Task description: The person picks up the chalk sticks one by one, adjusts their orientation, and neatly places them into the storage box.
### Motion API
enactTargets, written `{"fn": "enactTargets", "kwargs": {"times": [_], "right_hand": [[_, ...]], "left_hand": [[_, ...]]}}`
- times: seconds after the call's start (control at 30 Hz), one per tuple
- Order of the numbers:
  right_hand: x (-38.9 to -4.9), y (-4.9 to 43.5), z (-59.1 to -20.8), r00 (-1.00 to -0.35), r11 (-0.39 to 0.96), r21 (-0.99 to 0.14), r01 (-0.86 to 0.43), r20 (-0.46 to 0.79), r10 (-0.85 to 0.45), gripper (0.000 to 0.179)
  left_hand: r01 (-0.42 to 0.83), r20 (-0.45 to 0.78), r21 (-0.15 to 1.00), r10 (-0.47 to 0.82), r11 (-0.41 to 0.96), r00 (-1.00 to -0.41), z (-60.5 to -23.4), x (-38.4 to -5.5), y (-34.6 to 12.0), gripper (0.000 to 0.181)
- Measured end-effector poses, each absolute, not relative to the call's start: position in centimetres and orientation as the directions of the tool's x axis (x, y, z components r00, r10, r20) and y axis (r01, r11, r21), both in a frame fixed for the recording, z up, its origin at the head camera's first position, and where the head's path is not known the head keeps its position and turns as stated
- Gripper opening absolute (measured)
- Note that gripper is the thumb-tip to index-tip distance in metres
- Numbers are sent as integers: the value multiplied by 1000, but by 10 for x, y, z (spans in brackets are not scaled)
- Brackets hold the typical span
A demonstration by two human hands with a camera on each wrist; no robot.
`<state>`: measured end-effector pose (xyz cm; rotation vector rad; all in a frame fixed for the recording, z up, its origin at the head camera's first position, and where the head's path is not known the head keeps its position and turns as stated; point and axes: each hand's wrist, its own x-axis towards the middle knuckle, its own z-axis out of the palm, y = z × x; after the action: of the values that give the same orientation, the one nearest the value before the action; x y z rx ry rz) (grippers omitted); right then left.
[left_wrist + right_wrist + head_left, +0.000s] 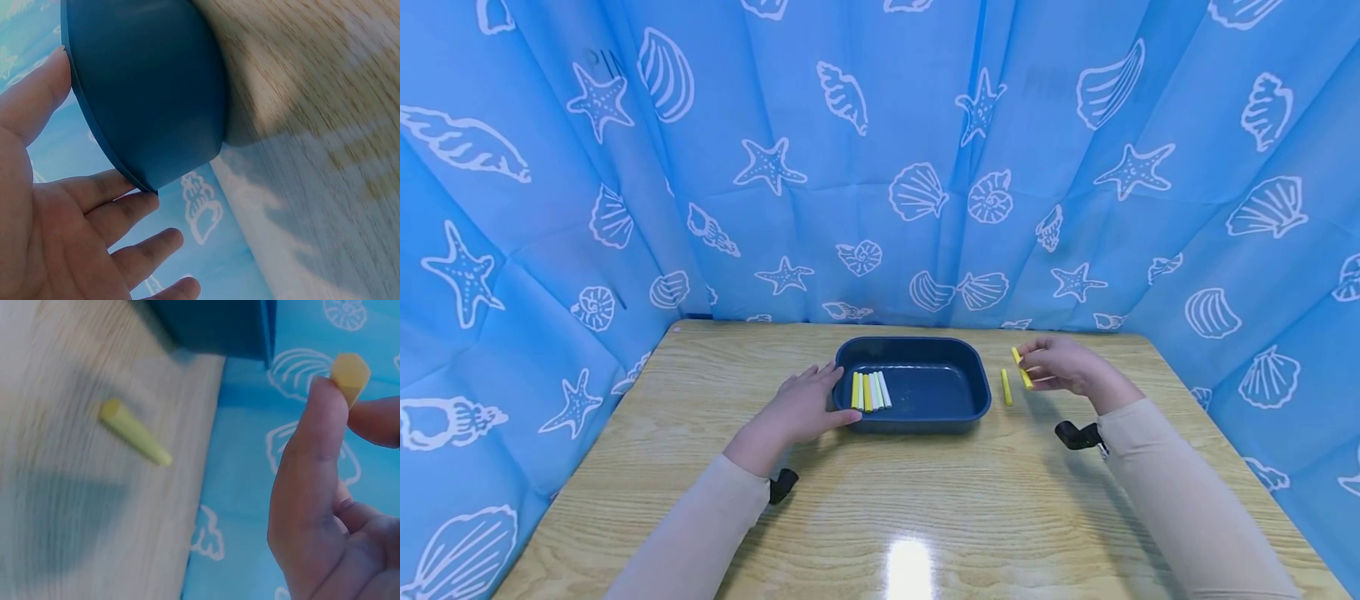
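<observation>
A dark blue rectangular tub point(936, 425) stands on the table, with several yellow and white chalk sticks point(868, 393) lying side by side at its left end. My left hand point(801, 406) rests at that end, its thumb on the near rim and its fingers spread. In the left wrist view two fingertips point(147, 201) touch the tub's rim. To the right of the tub, my right hand point(1060, 365) pinches a yellow chalk stick point(351, 375) between thumb and finger, above the table. Another yellow chalk stick point(1007, 387) lies on the table between the tub and that hand.
The wood-grain table point(850, 508) reaches back to a blue curtain point(880, 225) with white shells and starfish, which also hangs along both sides. A black mount point(1077, 435) shows at the right wrist, and another black piece point(784, 485) at the left wrist.
</observation>
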<state>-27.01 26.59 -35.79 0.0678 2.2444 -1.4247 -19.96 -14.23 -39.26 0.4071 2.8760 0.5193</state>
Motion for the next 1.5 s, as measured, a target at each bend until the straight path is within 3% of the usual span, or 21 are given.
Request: {"fn": "enactTargets", "kwargs": {"times": [0.4, 0.63, 1.0, 1.5], "right_hand": [[-270, 244, -339, -866, 423, -865, 269, -409, -287, 51], [-273, 232, -329, -849, 344, -893, 291, -406, -337, 40], [-282, 210, -323, -808, 290, -891, 351, -444, -387, 49], [-296, 181, -325, -774, 325, -856, 401, -507, -380, 52]], "left_hand": [[229, -143, 360, 296, 904, -944, -392, -199, -142, 91], [224, -139, 358, 289, 907, -947, -391, -199, -142, 90], [230, -138, 361, 295, 904, -946, -394, -201, -142, 90], [234, -135, 357, 297, 904, -945, -393, -201, -142, 90]]}}
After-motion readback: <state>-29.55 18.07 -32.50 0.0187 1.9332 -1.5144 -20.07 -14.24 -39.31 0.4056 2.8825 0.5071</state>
